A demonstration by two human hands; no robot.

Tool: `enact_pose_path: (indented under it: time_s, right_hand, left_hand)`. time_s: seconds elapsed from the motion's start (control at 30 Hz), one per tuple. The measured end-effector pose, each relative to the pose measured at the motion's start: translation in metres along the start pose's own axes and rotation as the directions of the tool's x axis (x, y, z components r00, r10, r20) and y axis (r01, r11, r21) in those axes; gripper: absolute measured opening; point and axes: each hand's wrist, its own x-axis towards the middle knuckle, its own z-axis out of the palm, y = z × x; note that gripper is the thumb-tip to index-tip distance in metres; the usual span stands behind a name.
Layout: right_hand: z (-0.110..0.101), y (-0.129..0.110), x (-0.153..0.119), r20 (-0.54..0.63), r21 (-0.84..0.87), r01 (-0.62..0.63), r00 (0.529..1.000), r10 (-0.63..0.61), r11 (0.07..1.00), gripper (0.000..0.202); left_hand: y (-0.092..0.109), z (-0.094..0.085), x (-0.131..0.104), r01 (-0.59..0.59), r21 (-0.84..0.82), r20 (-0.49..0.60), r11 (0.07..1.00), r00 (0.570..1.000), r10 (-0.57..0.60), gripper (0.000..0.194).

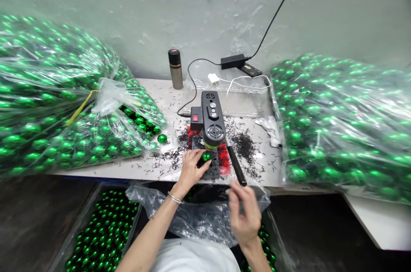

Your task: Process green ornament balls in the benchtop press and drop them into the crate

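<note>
My left hand (192, 169), with a bracelet at the wrist, holds a shiny green ball (206, 156) between thumb and fingers. The ball is at the head of a black machine (212, 113) with a red switch, over a dark base plate (212, 172). A black lever (236, 165) slants down from the machine's right side. Just below the lever's tip is my right hand (244, 210), slightly blurred, its fingers curled; whether anything small is between them is hidden. Another green ball (162, 138) lies on the table, left of the machine.
Big clear bags of green balls stand left (48, 105) and right (340, 126). Black bits (244, 145) litter the white table (128, 169). Behind are a bottle (176, 70), a power adapter (233, 61) with cable and a clear tray (253, 103). Below, a bin holds balls (102, 229).
</note>
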Motion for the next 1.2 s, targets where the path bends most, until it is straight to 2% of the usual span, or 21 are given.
enact_pose_path:
  time_s: [0.07, 0.13, 0.2, 0.27, 0.33, 0.4, 0.43, 0.53, 0.63, 0.73, 0.83, 1.03, 1.13, 1.2]
  right_hand:
    - [-0.005, 0.002, 0.026, -0.119, 0.026, -0.016, 0.993, 0.019, 1.000, 0.048]
    - [-0.007, -0.001, 0.055, -0.138, 0.072, 0.040, 0.990, -0.030, 0.997, 0.057]
    - [-0.005, -0.006, 0.081, -0.050, 0.069, 0.147, 0.988, -0.144, 0.987, 0.057]
    - [0.000, -0.011, 0.100, 0.068, 0.116, 0.237, 0.967, -0.246, 0.964, 0.045]
    - [0.008, -0.012, 0.106, 0.097, 0.196, 0.266, 0.952, -0.289, 0.944, 0.029]
    - [0.018, -0.009, 0.101, 0.046, 0.225, 0.267, 0.958, -0.284, 0.937, 0.014]
    - [0.023, -0.005, 0.096, 0.018, 0.214, 0.270, 0.960, -0.280, 0.939, 0.014]
    - [0.041, 0.011, 0.074, -0.059, 0.134, 0.313, 0.950, -0.307, 0.940, 0.029]
    - [0.055, 0.026, 0.057, -0.108, 0.085, 0.352, 0.933, -0.343, 0.932, 0.031]
    - [0.062, 0.035, 0.047, -0.140, 0.075, 0.340, 0.934, -0.327, 0.938, 0.031]
    - [0.064, 0.040, 0.042, -0.130, 0.071, 0.325, 0.940, -0.315, 0.943, 0.030]
    - [0.062, 0.046, 0.039, -0.024, 0.049, 0.406, 0.914, -0.405, 0.913, 0.026]
    - [0.056, 0.035, 0.048, -0.060, 0.085, 0.376, 0.926, -0.372, 0.923, 0.028]
    - [0.047, 0.020, 0.061, -0.094, 0.129, 0.312, 0.949, -0.301, 0.941, 0.029]
  left_hand:
    - [-0.002, 0.001, 0.000, 0.012, -0.019, -0.001, 1.000, 1.000, -0.012, 0.026]
    - [-0.002, 0.000, 0.000, 0.022, -0.034, 0.002, 0.999, 1.000, -0.022, 0.025]
    - [-0.001, 0.000, 0.000, 0.023, -0.049, 0.004, 0.999, 1.000, -0.023, 0.025]
    - [0.000, -0.001, 0.000, 0.021, -0.061, -0.002, 0.998, 1.000, -0.021, 0.024]
    - [0.002, -0.001, 0.000, 0.022, -0.067, -0.006, 0.998, 1.000, -0.023, 0.024]
    - [0.002, -0.001, 0.000, 0.030, -0.068, -0.004, 0.997, 1.000, -0.030, 0.023]
    - [0.002, -0.001, 0.001, 0.033, -0.067, 0.002, 0.997, 0.999, -0.033, 0.023]
    - [0.002, -0.001, 0.001, 0.040, -0.068, 0.015, 0.997, 0.999, -0.039, 0.022]
    - [0.001, 0.000, 0.001, 0.037, -0.074, 0.013, 0.997, 0.999, -0.037, 0.023]
    - [0.000, 0.002, 0.001, 0.034, -0.083, 0.005, 0.996, 0.999, -0.034, 0.023]
    - [0.001, 0.002, 0.000, 0.045, -0.089, 0.005, 0.995, 0.999, -0.045, 0.024]
    - [0.004, 0.001, 0.000, 0.079, -0.131, 0.026, 0.988, 0.997, -0.077, 0.026]
    - [0.003, 0.003, 0.003, 0.093, -0.150, 0.019, 0.984, 0.996, -0.091, 0.027]
    - [0.003, 0.002, 0.003, 0.100, -0.167, 0.010, 0.981, 0.995, -0.100, 0.027]
